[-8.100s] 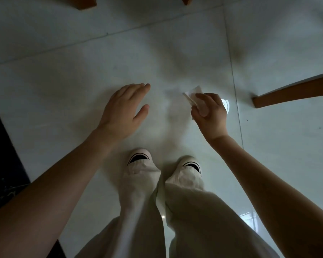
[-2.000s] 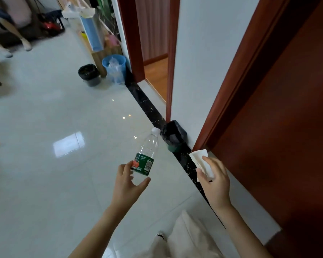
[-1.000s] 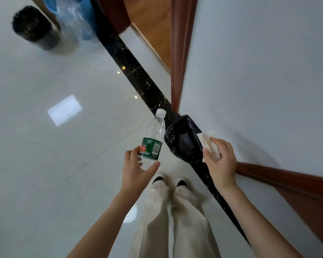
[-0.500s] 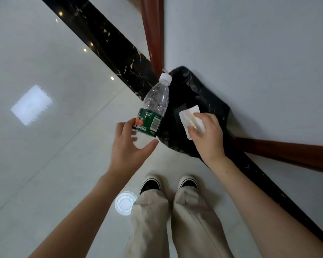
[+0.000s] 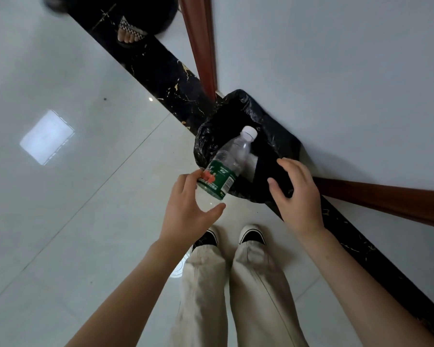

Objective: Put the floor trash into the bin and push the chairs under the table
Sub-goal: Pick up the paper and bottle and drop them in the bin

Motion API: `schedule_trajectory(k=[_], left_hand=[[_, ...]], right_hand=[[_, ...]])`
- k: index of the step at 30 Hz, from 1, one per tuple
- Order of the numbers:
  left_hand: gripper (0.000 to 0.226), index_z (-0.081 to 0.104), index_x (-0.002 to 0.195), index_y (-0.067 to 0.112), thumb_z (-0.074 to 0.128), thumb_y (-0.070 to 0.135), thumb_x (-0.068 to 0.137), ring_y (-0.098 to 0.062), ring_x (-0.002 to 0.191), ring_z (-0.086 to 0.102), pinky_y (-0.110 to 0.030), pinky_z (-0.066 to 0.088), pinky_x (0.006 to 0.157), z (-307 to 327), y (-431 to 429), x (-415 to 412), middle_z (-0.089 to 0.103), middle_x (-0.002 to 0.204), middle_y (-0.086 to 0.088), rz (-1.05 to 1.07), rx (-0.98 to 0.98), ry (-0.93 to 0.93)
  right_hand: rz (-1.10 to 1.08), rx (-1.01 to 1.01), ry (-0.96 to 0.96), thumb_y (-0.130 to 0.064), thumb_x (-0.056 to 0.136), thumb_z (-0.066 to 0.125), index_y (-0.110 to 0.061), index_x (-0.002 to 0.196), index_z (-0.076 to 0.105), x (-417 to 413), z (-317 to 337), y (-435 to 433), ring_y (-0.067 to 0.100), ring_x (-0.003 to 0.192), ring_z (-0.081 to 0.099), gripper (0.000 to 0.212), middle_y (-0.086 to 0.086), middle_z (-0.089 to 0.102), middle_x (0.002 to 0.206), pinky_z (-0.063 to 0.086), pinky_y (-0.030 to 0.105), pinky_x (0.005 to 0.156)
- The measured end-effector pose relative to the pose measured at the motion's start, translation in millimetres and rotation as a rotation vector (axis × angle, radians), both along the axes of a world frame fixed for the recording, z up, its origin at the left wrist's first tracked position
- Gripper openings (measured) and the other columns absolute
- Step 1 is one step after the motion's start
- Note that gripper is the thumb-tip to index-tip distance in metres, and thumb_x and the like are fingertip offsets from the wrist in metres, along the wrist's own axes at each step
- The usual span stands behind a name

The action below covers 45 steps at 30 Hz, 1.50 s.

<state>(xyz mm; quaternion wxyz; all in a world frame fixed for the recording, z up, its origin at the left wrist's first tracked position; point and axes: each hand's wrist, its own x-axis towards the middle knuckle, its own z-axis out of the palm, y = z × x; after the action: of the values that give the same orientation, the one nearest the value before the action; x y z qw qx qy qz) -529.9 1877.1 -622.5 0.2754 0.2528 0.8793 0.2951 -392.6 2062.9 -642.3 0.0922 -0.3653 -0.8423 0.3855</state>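
- Head view: left hand point(image 5: 186, 209) grips the bottle point(image 5: 229, 161), hiding its base.
- Loosely spread and empty, right hand point(image 5: 298, 196) hovers over the bin point(image 5: 236, 106); pale shape point(image 5: 252, 164) inside unclear.

Home; glossy floor tiles point(image 5: 60, 196); wooden door frame point(image 5: 201, 41)

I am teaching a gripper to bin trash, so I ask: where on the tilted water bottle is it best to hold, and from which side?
Grip the water bottle at its clear base end below the green label, coming from the near side, as the left hand does. Its cap points away, over the black-lined bin, so that end is free to go in first.
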Motion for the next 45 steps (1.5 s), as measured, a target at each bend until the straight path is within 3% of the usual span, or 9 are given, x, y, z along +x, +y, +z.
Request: schedule_trajectory(k=[3,6,14,19,23,29,36,41,45], left_hand=[[0.074,0.050,0.131,0.015,0.081,0.029,0.066,-0.023,0.108,0.052,-0.030,0.042,0.088,1.2,11.2,-9.9,0.056,0.120,0.000,-0.145,-0.075,0.122],[0.068,0.057,0.126,0.014,0.080,0.025,0.063,-0.027,0.104,0.052,-0.037,0.047,0.083,-0.2,25.8,-26.0,0.056,0.120,-0.004,-0.259,-0.092,0.270],[0.064,0.055,0.123,0.012,0.083,0.021,0.066,-0.022,0.108,0.044,-0.017,0.030,0.088,-24.4,59.6,-41.0,0.049,0.117,-0.005,-0.211,0.040,0.134],[0.059,0.053,0.116,0.007,0.080,0.023,0.067,-0.018,0.104,0.044,-0.002,0.026,0.086,-35.6,65.0,-37.4,0.052,0.113,-0.007,-0.139,0.099,0.160],[0.059,0.056,0.118,0.008,0.079,0.026,0.066,-0.021,0.103,0.047,-0.004,0.027,0.088,-32.9,62.9,-40.7,0.055,0.112,-0.007,-0.158,0.119,0.201],[0.074,0.049,0.131,0.013,0.081,0.027,0.066,-0.019,0.110,0.046,-0.028,0.043,0.093,-22.8,66.7,-41.8,0.049,0.120,-0.004,-0.258,0.063,0.086],[0.080,0.042,0.135,0.011,0.083,0.031,0.070,-0.014,0.114,0.046,-0.021,0.041,0.096,-42.0,75.3,-38.2,0.041,0.128,-0.003,-0.186,0.045,0.010],[0.072,0.037,0.145,0.012,0.065,0.042,0.086,-0.017,0.132,0.040,-0.026,0.034,0.107,-14.3,68.1,-36.3,0.041,0.143,-0.004,-0.214,0.039,0.107],[0.064,0.036,0.147,0.014,0.045,0.051,0.095,-0.018,0.138,0.033,-0.032,0.027,0.114,64.9,60.1,-43.1,0.040,0.148,-0.003,-0.299,-0.008,0.208]], right_hand=[[-0.039,0.005,0.027,-0.012,0.091,0.066,-0.003,0.126,0.059,6.1,0.9,4.3,0.020,0.118,0.055,0.036,0.010,0.057,0.125,0.046,0.033,0.101],[-0.083,0.017,0.071,-0.011,0.091,0.066,-0.004,0.125,0.059,8.5,-1.6,8.0,0.018,0.115,0.055,0.035,0.008,0.058,0.124,0.048,0.036,0.098],[-0.071,0.080,0.031,-0.015,0.092,0.065,-0.003,0.126,0.058,7.5,-18.9,9.2,0.021,0.118,0.054,0.037,0.011,0.058,0.125,0.042,0.026,0.103],[0.131,0.333,-0.139,-0.029,0.094,0.057,-0.002,0.129,0.056,5.7,-38.0,16.0,0.033,0.118,0.053,0.044,0.016,0.059,0.127,0.043,0.045,0.101],[0.080,0.295,-0.177,-0.034,0.095,0.052,-0.004,0.131,0.054,4.8,-38.6,14.6,0.032,0.121,0.051,0.047,0.016,0.056,0.132,0.042,0.045,0.102],[0.015,0.216,-0.154,-0.033,0.096,0.049,-0.003,0.132,0.053,3.3,-28.1,11.6,0.029,0.122,0.050,0.047,0.015,0.055,0.132,0.045,0.045,0.099],[0.019,0.220,-0.133,-0.032,0.096,0.050,-0.003,0.131,0.054,6.3,-30.9,10.5,0.029,0.120,0.051,0.045,0.015,0.056,0.130,0.045,0.041,0.099],[0.038,0.220,-0.114,-0.030,0.095,0.052,-0.001,0.130,0.055,6.7,-9.6,9.0,0.029,0.121,0.051,0.045,0.016,0.056,0.130,0.043,0.040,0.102],[0.069,0.230,-0.098,-0.029,0.096,0.052,0.000,0.130,0.054,-0.7,62.0,10.4,0.030,0.122,0.050,0.045,0.017,0.057,0.129,0.042,0.043,0.104]])
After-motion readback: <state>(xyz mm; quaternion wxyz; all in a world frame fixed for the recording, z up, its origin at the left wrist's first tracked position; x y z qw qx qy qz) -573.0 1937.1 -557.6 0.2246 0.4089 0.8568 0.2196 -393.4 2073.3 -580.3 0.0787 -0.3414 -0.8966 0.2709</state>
